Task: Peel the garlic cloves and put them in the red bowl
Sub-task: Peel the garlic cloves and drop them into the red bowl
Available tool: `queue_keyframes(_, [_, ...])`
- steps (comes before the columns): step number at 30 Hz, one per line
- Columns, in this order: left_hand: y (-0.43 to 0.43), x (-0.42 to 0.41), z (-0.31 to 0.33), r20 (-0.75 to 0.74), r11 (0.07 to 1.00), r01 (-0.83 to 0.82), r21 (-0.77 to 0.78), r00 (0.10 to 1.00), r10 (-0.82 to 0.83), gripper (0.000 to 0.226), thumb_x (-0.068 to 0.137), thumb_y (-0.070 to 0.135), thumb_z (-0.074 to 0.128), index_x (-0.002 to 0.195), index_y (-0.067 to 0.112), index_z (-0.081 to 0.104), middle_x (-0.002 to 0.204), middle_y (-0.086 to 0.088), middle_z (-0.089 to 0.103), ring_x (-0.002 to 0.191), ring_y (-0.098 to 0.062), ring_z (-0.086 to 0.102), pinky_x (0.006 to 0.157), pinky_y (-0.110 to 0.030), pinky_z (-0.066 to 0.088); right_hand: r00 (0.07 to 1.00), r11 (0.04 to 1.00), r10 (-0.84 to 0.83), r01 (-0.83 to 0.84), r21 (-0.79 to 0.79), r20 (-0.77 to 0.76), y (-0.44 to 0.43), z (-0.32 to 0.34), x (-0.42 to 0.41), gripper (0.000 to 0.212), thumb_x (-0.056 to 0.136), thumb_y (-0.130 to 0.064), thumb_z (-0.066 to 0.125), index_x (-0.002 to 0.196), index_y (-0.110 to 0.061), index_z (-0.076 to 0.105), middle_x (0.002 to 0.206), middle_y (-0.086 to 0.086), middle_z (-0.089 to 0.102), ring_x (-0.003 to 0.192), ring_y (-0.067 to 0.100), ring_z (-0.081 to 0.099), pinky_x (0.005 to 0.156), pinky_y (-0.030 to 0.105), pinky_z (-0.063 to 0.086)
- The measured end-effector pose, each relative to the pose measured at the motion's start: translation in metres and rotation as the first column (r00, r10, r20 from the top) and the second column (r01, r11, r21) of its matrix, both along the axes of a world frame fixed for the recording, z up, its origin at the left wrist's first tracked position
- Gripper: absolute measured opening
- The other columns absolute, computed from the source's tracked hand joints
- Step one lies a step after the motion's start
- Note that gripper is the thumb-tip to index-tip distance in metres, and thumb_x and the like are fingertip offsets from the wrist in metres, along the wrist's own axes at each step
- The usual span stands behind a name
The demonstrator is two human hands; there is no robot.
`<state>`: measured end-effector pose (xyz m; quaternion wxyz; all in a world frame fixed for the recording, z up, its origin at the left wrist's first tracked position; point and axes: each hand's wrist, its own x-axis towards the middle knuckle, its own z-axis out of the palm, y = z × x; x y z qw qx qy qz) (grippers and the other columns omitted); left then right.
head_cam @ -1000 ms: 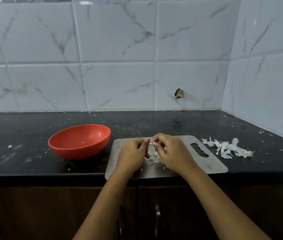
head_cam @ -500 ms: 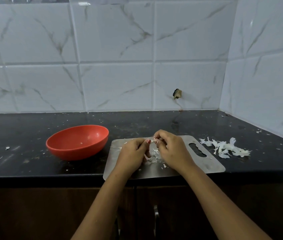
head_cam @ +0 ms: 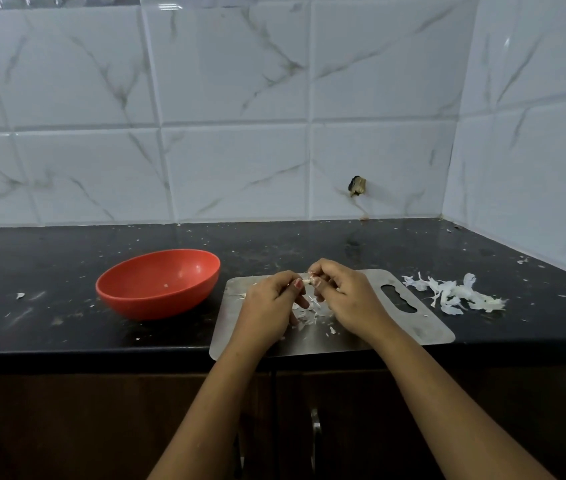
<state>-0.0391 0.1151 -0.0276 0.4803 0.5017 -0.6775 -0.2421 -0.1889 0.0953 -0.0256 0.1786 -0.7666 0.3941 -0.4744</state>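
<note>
Above the steel cutting board (head_cam: 427,329) | left hand (head_cam: 267,306) and right hand (head_cam: 347,299) both pinch one small garlic clove (head_cam: 306,280) with curled fingertips | red bowl (head_cam: 156,285) stands just left of the board (only tiny bits inside) | loose peels (head_cam: 454,294) lie on the black counter (head_cam: 32,306), right of the board

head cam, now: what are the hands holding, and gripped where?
A garlic clove, pinched at its two ends: the left hand takes the left end, the right hand the right end, above the steel board.
</note>
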Motion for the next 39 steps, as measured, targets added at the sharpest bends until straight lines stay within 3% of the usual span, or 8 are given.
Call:
queue_keyframes(9, [0.007, 0.003, 0.006, -0.236, 0.995, 0.018, 0.096, 0.972, 0.005, 0.021, 0.1, 0.013, 0.048, 0.093, 0.007, 0.067, 0.079, -0.005, 0.069, 0.047, -0.008, 0.054, 0.045, -0.018, 0.042, 0.972, 0.987, -0.116, 0.09, 0.133, 0.203, -0.004, 0.0, -0.005, 0.018, 0.096, -0.006, 0.052, 0.088, -0.018, 0.063, 0.072, -0.003, 0.061, 0.061, 0.004, 0.057, 0.054, 0.011, 0.041])
queue_keyframes(15, [0.006, 0.003, 0.004, -0.298, 0.991, -0.064, 0.115, 0.95, 0.096, 0.013, 0.094, 0.007, 0.058, 0.096, 0.011, 0.07, 0.079, 0.003, 0.07, 0.047, -0.002, 0.058, 0.044, -0.017, 0.045, 0.963, 0.981, -0.177, 0.188, 0.04, -0.201, -0.009, -0.005, 0.0, 0.021, 0.097, -0.014, 0.053, 0.102, -0.018, 0.072, 0.096, -0.006, 0.065, 0.076, 0.003, 0.054, 0.067, 0.019, 0.039])
queue_keyframes(19, [0.004, 0.003, 0.003, -0.299, 0.987, -0.092, 0.134, 0.945, 0.129, 0.012, 0.092, 0.006, 0.061, 0.097, 0.01, 0.071, 0.077, 0.001, 0.07, 0.047, 0.001, 0.058, 0.047, -0.016, 0.048, 0.935, 0.971, -0.227, 0.24, 0.014, -0.274, -0.005, -0.005, 0.001, 0.012, 0.092, -0.022, 0.064, 0.097, -0.02, 0.075, 0.09, -0.005, 0.069, 0.079, 0.009, 0.061, 0.072, 0.027, 0.05])
queue_keyframes(22, [0.003, 0.005, 0.002, -0.278, 0.982, -0.116, 0.147, 0.948, 0.154, 0.01, 0.09, 0.008, 0.065, 0.097, 0.01, 0.072, 0.073, -0.001, 0.07, 0.05, 0.001, 0.059, 0.05, -0.016, 0.05, 0.935, 0.967, -0.24, 0.255, 0.026, -0.262, -0.002, -0.003, 0.0, 0.004, 0.083, -0.026, 0.074, 0.086, -0.023, 0.074, 0.076, -0.008, 0.069, 0.073, 0.008, 0.063, 0.07, 0.029, 0.053])
queue_keyframes(25, [0.004, 0.005, 0.002, -0.267, 0.98, -0.129, 0.149, 0.949, 0.165, 0.009, 0.089, 0.01, 0.067, 0.096, 0.01, 0.072, 0.072, -0.001, 0.07, 0.051, -0.001, 0.061, 0.051, -0.017, 0.051, 0.94, 0.969, -0.233, 0.247, 0.028, -0.248, -0.001, -0.002, 0.0, 0.014, 0.08, -0.023, 0.077, 0.076, -0.028, 0.064, 0.067, -0.008, 0.064, 0.067, 0.007, 0.062, 0.068, 0.032, 0.055])
queue_keyframes(31, [0.005, 0.004, 0.004, -0.22, 0.984, -0.122, 0.133, 0.964, 0.149, 0.012, 0.089, 0.009, 0.066, 0.1, 0.009, 0.072, 0.074, 0.001, 0.069, 0.05, -0.001, 0.062, 0.052, -0.017, 0.051, 0.977, 0.987, -0.15, 0.157, 0.031, -0.153, -0.003, -0.006, -0.001, 0.022, 0.095, -0.01, 0.053, 0.102, -0.024, 0.069, 0.089, -0.009, 0.071, 0.071, 0.002, 0.062, 0.067, 0.028, 0.054])
queue_keyframes(36, [0.009, 0.003, 0.007, -0.226, 0.989, -0.068, 0.13, 0.969, 0.096, 0.015, 0.092, 0.004, 0.06, 0.102, 0.005, 0.071, 0.077, -0.001, 0.069, 0.048, 0.001, 0.059, 0.049, -0.015, 0.048, 0.988, 0.994, -0.105, 0.109, 0.029, -0.116, -0.002, -0.006, -0.001, 0.018, 0.084, -0.028, 0.074, 0.102, -0.025, 0.068, 0.075, -0.012, 0.067, 0.053, 0.004, 0.054, 0.061, 0.033, 0.053])
queue_keyframes(39, [0.012, 0.003, 0.009, -0.193, 0.991, -0.043, 0.123, 0.979, 0.067, 0.015, 0.092, 0.005, 0.06, 0.1, 0.006, 0.072, 0.078, -0.003, 0.07, 0.05, -0.001, 0.061, 0.05, -0.017, 0.049, 0.994, 0.997, -0.074, 0.076, 0.026, -0.082, -0.001, -0.005, 0.0, 0.02, 0.082, -0.025, 0.077, 0.1, -0.023, 0.07, 0.077, -0.012, 0.067, 0.056, 0.005, 0.056, 0.06, 0.026, 0.052])
